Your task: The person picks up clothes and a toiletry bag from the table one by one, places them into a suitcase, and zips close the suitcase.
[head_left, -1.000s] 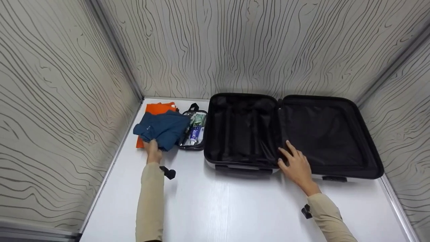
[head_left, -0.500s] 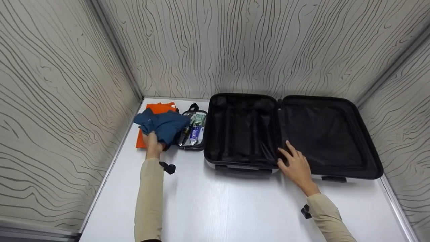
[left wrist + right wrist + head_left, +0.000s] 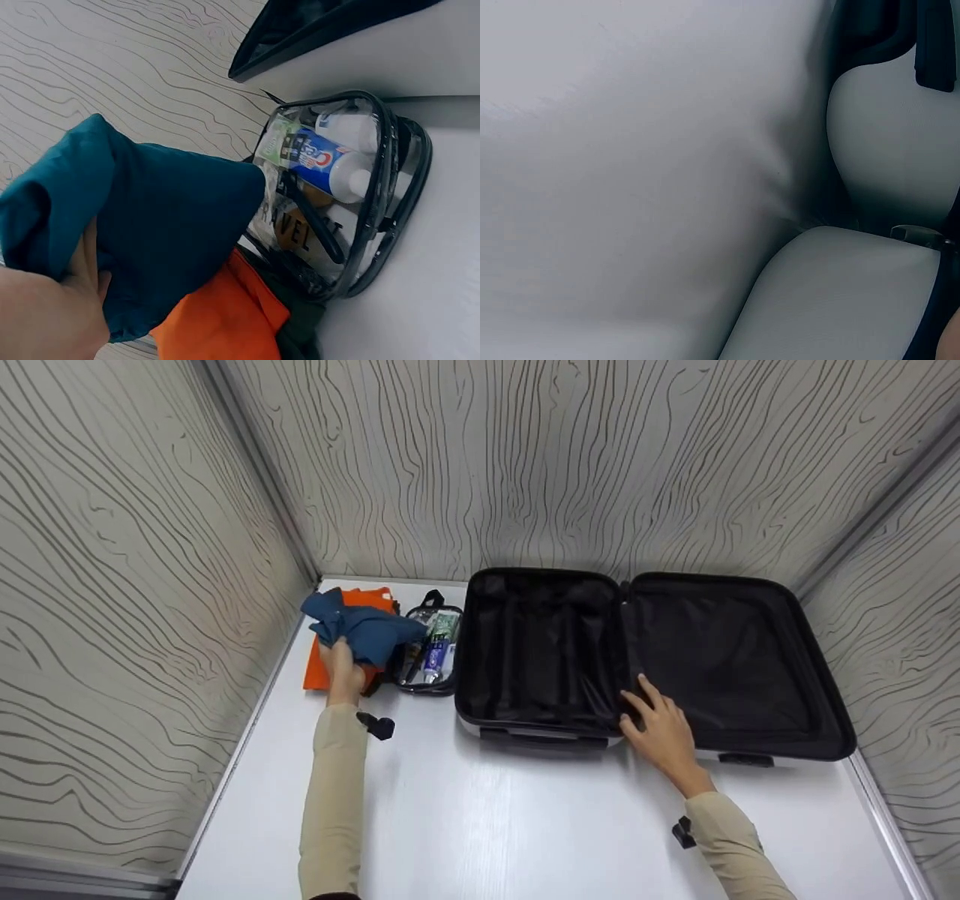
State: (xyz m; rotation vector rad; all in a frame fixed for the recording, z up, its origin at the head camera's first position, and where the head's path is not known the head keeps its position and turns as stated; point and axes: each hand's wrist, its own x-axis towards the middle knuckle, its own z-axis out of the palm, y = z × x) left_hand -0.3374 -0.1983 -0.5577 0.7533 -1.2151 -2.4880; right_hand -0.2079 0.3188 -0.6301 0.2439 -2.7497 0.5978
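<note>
In the head view my left hand (image 3: 341, 669) grips a folded teal-blue garment (image 3: 369, 631) by its near edge. The left wrist view shows the garment raised, its cloth drooping and hiding most of the fingers. Under it lies an orange garment (image 3: 316, 671), with a dark green cloth (image 3: 301, 330) beneath. An open black-lined suitcase (image 3: 536, 652) lies flat to the right. At the gap between its two halves rests my right hand (image 3: 664, 735), fingers spread and touching the inner edge. Only a sliver of that hand appears in the right wrist view.
A clear toiletry bag (image 3: 386, 135) with black trim stands between the clothes and the suitcase, holding a toothpaste tube (image 3: 319, 156) and other items. Patterned walls (image 3: 540, 465) close the white table (image 3: 480, 817) at the back and both sides.
My left hand has lifted the teal-blue garment and shifted it slightly towards the back wall, uncovering more of the orange garment. The right hand stays where it was.
</note>
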